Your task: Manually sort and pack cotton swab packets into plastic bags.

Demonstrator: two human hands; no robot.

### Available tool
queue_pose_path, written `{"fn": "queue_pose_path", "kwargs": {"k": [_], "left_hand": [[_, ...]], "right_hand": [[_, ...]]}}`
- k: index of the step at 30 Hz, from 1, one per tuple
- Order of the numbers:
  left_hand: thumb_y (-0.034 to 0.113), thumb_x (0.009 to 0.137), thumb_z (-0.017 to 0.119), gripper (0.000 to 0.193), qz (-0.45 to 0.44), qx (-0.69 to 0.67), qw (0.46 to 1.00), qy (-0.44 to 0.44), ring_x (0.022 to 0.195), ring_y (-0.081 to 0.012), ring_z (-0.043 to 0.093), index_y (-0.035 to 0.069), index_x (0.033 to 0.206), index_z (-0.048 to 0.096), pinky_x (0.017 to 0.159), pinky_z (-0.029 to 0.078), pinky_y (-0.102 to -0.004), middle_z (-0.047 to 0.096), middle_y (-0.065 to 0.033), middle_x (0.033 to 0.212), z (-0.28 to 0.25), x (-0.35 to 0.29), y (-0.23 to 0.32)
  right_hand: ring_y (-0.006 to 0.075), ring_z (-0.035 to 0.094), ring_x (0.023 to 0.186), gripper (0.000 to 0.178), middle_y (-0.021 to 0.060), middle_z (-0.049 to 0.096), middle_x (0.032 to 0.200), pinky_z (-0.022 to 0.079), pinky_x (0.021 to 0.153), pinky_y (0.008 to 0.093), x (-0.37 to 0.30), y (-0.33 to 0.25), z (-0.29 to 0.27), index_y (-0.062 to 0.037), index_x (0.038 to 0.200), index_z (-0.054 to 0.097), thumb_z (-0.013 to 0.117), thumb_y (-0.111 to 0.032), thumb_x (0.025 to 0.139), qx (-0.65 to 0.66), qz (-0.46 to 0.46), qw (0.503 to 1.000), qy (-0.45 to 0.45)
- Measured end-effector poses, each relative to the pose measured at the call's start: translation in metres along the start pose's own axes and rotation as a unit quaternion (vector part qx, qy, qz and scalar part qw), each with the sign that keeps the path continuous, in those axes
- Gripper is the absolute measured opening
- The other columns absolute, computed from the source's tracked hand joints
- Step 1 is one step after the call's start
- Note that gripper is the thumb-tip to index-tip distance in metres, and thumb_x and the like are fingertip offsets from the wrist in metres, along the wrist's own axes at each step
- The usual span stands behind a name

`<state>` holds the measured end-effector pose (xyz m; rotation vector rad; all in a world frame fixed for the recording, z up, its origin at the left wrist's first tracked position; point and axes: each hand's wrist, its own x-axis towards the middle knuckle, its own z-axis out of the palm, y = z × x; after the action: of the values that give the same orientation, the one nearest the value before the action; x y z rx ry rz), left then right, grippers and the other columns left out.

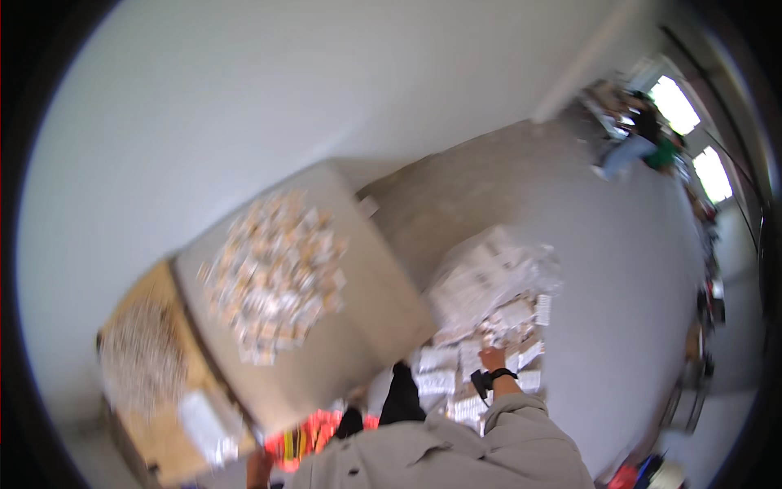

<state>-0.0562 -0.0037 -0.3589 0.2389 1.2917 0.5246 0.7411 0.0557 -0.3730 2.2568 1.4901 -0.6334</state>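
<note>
My right hand, a black band at its wrist, reaches over white packages stacked low beside the table. Its fingers are smeared by motion, and whether they hold anything does not show. My left hand hangs at the lower edge beside the table corner, mostly cut off, with its fingers hidden. A loose heap of small white-and-tan packets is spread over the grey-brown tabletop. Crumpled clear plastic sheeting covers the far part of the package stack.
A wooden table at left bears a heap of small thin pieces and a white plastic-looking bundle. Orange-red bags lie by my feet. Two people are far right near bright windows. A pale wall runs behind the tables.
</note>
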Motion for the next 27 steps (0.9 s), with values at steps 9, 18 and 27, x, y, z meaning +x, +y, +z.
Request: {"fn": "queue_pose_path", "kwargs": {"k": [9,18,27], "left_hand": [[0.028,0.088,0.043,0.035,-0.057,-0.047,0.966,0.247,0.084,-0.0165,0.058,0.007,0.116,0.045,0.067,0.043,-0.027,0.06,-0.008,0.101,0.049,-0.069,0.04],[0.023,0.081,0.054,0.015,0.014,-0.087,0.993,0.079,0.075,-0.0162,0.058,0.01,0.087,0.058,0.064,0.045,-0.0287,0.061,-0.0043,0.08,0.1,0.035,0.074],[0.019,0.088,0.052,0.014,0.051,0.119,0.984,0.122,0.062,-0.0192,0.052,0.009,0.091,0.061,0.055,0.04,-0.0258,0.057,-0.0079,0.081,0.115,0.03,0.135]], "right_hand": [[0.0332,0.06,0.084,0.028,0.0148,0.063,0.093,0.046,0.078,0.0435,-0.098,-0.068,0.056,-0.0102,0.086,0.066,0.048,-0.032,0.081,0.056,-0.124,0.984,-0.115],[0.0316,0.057,0.085,0.023,0.0144,0.061,0.086,0.044,0.077,0.0417,-0.043,-0.09,-0.079,-0.0043,0.079,0.063,0.049,-0.023,0.08,0.356,-0.047,0.923,0.136],[0.0317,0.057,0.088,0.031,0.0158,0.062,0.087,0.045,0.076,0.0411,-0.109,-0.087,-0.034,-0.0057,0.08,0.063,0.053,-0.035,0.076,0.315,0.09,0.945,0.004]]}}
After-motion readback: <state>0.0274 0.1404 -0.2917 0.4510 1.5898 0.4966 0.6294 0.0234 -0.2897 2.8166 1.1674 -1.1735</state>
